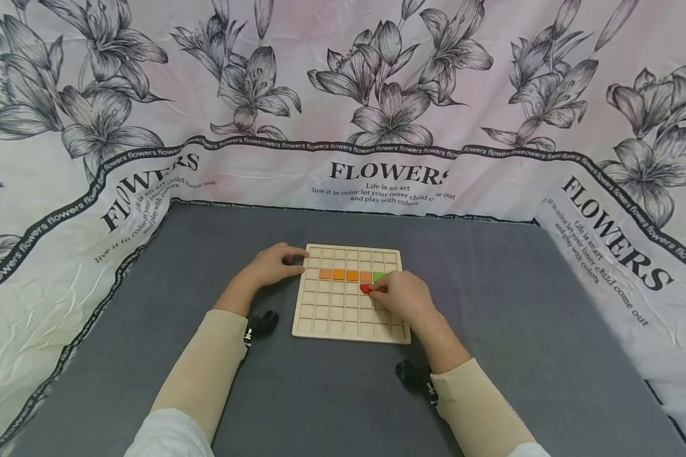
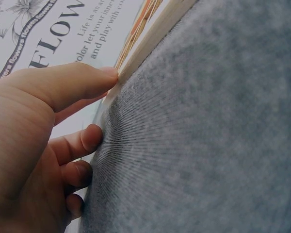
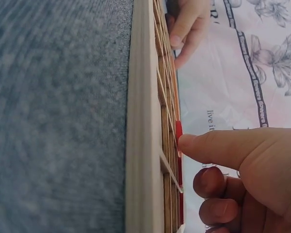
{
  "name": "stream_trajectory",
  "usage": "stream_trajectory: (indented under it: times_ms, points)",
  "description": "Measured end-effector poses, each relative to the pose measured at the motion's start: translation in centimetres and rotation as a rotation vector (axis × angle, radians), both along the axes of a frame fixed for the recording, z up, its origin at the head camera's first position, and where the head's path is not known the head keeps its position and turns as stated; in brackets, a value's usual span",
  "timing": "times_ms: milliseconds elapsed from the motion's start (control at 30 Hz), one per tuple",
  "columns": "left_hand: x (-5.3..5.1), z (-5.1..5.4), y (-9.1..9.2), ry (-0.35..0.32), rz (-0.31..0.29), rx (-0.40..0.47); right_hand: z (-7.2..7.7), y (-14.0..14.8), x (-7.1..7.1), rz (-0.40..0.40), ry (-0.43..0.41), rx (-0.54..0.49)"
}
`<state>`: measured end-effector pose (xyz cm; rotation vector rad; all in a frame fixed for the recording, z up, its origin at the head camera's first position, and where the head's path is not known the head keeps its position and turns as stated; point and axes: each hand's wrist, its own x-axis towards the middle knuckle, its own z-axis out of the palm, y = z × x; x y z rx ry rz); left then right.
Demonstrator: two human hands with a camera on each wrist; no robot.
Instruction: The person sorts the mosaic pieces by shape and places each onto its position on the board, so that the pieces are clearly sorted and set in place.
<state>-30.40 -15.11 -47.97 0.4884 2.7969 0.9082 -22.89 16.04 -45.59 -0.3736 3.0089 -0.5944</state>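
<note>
On the grey desk lies a square, pale wooden grid board, its left edge touched by the left hand, thumb and forefinger apart. The right hand pinches a small, flat red piece just on the near side of a row of square orange tiles. Placing it seems the current step; the next move likely calls for settling it flat.

Tiles are orange, green and red, the gridded board beige, tabletop grey, backdrop black-flowered white.
</note>
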Motion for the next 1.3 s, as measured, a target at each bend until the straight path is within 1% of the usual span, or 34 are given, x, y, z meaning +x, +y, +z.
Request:
stream_trajectory:
  times_ms: [133,233,300,367,500,567,633,733,867,933,1000,1067,1200,1300]
  points:
    - [-0.1,0.1,-0.1,0.007,-0.006,-0.002,0.6,-0.2,0.1,0.003,-0.026,0.013]
    - [-0.1,0.1,-0.1,0.007,-0.013,-0.005,0.8,-0.3,0.2,0.024,-0.072,0.012]
    - [-0.1,0.0,-0.1,0.007,-0.015,-0.004,1.0,-0.3,0.3,0.052,-0.111,0.000]
    - [0.0,0.0,-0.1,0.002,-0.012,-0.001,1.0,-0.3,0.4,0.092,-0.158,-0.033]
    - [0.1,0.0,-0.1,0.008,-0.013,0.005,0.9,-0.2,0.5,0.184,-0.249,-0.163]
    - [0.0,0.0,-0.1,0.014,-0.014,0.004,0.9,-0.1,0.6,0.206,-0.285,-0.215]
    - [0.0,-0.1,-0.1,0.018,-0.015,0.003,1.0,-0.2,0.7,0.204,-0.309,-0.224]
    - [-0.1,-0.1,-0.1,0.020,-0.019,0.002,1.1,-0.3,0.7,0.179,-0.285,-0.139]
    - [-0.1,-0.1,-0.1,0.019,-0.022,0.009,1.2,-0.7,0.7,0.143,-0.202,0.033]
    - [-0.1,-0.1,-0.1,0.019,-0.023,0.010,1.4,-0.7,0.7,0.130,-0.178,0.071]
    - [-0.1,-0.1,-0.1,0.016,-0.021,0.007,1.5,-0.5,0.6,0.128,-0.156,0.074]
    - [-0.1,-0.2,-0.1,0.014,-0.019,0.003,1.8,-0.1,0.6,0.123,-0.130,0.055]
    - [-0.1,-0.3,-0.1,0.010,-0.012,0.004,2.4,1.3,0.3,0.100,-0.086,-0.018]
    - [-0.2,-0.3,-0.1,0.014,-0.012,0.000,2.9,2.6,0.0,0.070,-0.078,-0.067]
